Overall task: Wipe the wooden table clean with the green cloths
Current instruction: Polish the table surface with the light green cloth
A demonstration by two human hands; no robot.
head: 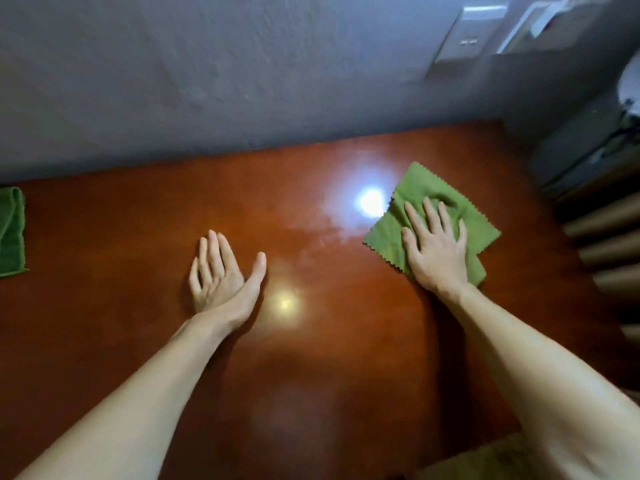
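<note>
We saw the fingers (430, 213) of the right hand (434, 247) spread and nearly straight, lying flat on top of a green cloth (389, 233). They did not curl around it; the palm and fingers pressed it down on the wooden table (311, 358). This cloth had a zigzag edge and was a little wrinkled under the fingertips. It lay on the far right part of the table, near the right edge, and one folded corner showed below the wrist.

The fingers (214, 252) of the left hand (221, 277) were also straight and relaxed, with the thumb held apart. This hand held nothing and lay on the bare wood near the middle of the table, well apart from the cloth.

Between the two hands the glossy surface showed a bright light reflection (371, 200) just beside the cloth, and a weaker one (284, 303) near the left thumb.

A second green cloth (12, 233) lay at the far left border of the view, on the table. Behind the table stood a grey wall (242, 81) with a switch plate (460, 39) on it.
</note>
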